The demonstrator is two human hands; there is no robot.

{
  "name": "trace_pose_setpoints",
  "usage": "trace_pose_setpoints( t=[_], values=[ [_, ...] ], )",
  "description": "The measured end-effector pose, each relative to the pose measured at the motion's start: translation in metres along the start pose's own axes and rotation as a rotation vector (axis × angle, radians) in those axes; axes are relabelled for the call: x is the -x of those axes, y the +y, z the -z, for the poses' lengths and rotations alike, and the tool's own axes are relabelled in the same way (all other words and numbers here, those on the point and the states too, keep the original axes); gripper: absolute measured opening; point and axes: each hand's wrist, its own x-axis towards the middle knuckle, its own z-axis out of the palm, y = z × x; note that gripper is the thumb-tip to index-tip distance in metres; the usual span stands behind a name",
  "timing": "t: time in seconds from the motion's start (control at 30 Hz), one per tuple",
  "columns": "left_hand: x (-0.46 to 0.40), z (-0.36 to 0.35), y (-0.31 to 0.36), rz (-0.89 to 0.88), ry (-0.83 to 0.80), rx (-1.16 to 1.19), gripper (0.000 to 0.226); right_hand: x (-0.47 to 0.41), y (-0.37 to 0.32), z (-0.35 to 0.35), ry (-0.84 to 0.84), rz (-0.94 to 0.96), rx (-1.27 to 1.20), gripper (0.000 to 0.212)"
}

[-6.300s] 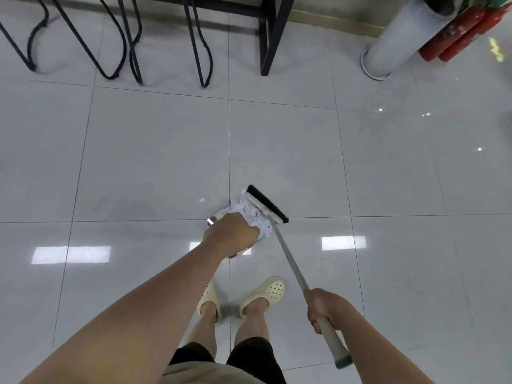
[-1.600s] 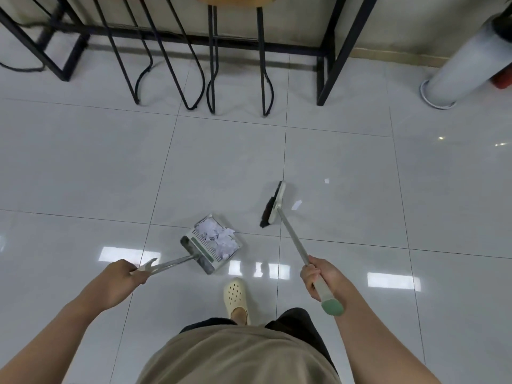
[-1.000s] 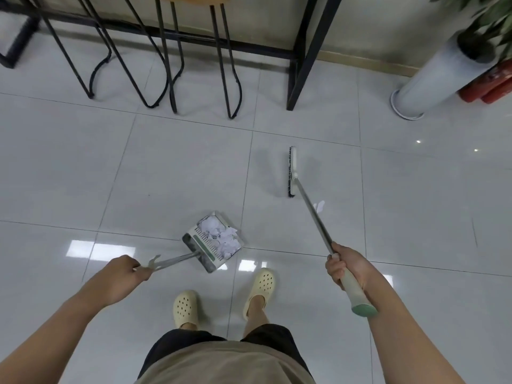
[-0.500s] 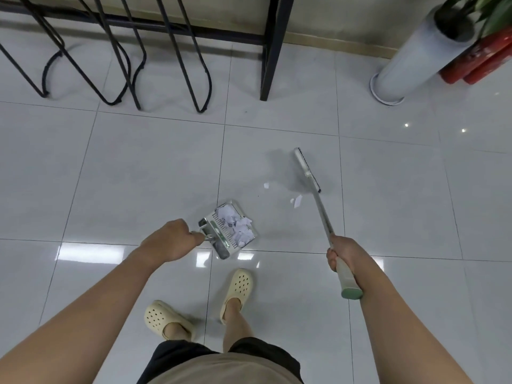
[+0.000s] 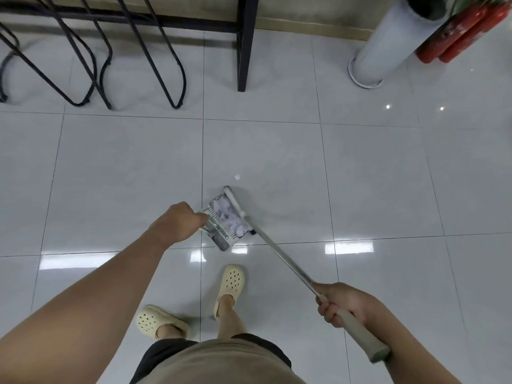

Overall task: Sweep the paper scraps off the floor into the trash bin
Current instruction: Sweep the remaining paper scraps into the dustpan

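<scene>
Gripping the dustpan handle, my left hand sets it on the floor; my right hand clasps the broom, its head against the pan's paper scraps. One scrap lies just beyond.

The dustpan handle vanishes inside the left hand, its fingers turned out of sight. The broom bristles are hidden against the dustpan's far edge, blurred. Beyond the dustpan, black metal legs are cut off at the top edge, as are a white cylinder and red canisters; what they carry cannot be told.
</scene>
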Motion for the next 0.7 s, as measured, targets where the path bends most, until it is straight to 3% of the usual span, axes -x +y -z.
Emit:
trace_pose_setpoints(
  t=[0.23, 0.47, 0.7],
  values=[
    [0.013, 0.002, -0.014, -0.01, 0.013, -0.006, 0.035, 0.041, 0.031, -0.018, 0.018, 0.068, 0.046, 0.05],
    [0.034, -0.004, -0.023, -0.053, 0.007, 0.034, 0.036, 0.063, 0.019, -0.013, 0.166, 0.16, 0.054, 0.048],
    [0.041, -0.016, -0.066, 0.066, 0.068, 0.274, 0.037, 0.059, -0.028, -0.021, 0.287, 0.303, 0.125, 0.048]
  ],
)
